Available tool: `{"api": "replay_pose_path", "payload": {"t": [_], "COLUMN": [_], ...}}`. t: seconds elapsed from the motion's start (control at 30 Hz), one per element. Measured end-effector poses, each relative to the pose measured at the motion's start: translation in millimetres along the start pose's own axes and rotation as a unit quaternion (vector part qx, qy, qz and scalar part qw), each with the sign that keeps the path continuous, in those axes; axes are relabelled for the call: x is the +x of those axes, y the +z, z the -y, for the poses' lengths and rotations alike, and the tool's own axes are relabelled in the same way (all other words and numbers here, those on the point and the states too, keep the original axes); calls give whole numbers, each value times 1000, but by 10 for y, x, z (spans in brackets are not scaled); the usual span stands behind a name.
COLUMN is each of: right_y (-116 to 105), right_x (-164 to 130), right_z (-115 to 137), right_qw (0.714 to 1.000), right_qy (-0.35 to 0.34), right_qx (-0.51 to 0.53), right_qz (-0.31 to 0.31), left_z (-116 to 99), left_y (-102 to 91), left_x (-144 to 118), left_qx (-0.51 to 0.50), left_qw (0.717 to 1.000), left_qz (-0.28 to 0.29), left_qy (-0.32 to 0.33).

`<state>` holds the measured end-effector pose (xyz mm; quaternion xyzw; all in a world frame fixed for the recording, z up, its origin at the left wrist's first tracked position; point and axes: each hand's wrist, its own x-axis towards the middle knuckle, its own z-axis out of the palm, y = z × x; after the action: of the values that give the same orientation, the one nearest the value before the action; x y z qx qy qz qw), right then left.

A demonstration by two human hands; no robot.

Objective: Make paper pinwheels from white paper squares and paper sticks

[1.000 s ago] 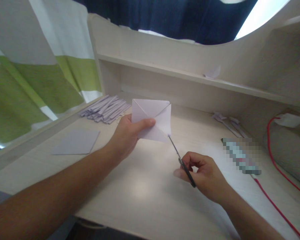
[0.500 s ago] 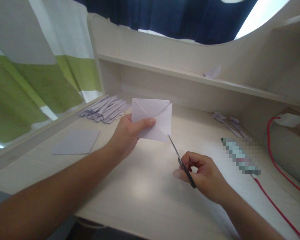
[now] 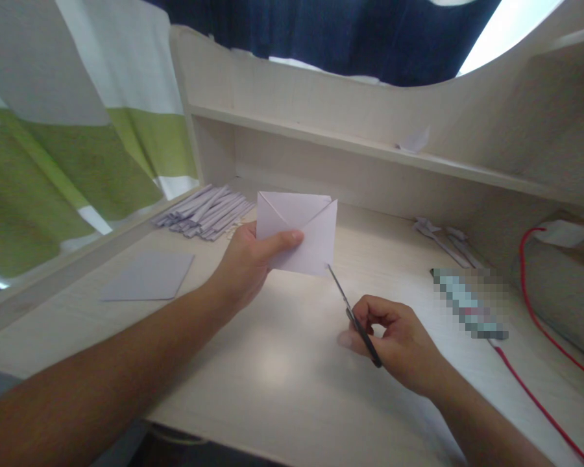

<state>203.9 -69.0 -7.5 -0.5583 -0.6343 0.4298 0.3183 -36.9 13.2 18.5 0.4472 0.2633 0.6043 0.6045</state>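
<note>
My left hand holds a folded white paper up above the desk, thumb across its lower left part. The paper shows diagonal fold lines meeting near its middle. My right hand grips a pair of dark-handled scissors, whose thin blades point up and left. The blade tip touches the paper's lower right corner. The blades look nearly closed together.
A flat grey-white sheet lies on the pale wooden desk at left. A pile of folded paper strips sits at the back left, a few more strips at right. A red cable runs along the right. A shelf spans the back.
The paper's right edge has shifted very slightly to the right against the scissor tip. Both hands stay almost where they were.
</note>
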Motion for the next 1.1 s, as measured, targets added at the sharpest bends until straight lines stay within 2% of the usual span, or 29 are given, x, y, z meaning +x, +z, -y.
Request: {"api": "replay_pose_path", "payload": {"t": [1.1], "right_y": [5], "right_x": [18], "right_z": [26], "right_qw": [999], "right_qy": [-30], "right_qx": [-14], "right_qz": [-14], "left_z": [-3], "left_y": [11], "left_x": [1], "left_qx": [1], "left_qw": [1000], "left_qz": [-4], "left_qy": [-10]}}
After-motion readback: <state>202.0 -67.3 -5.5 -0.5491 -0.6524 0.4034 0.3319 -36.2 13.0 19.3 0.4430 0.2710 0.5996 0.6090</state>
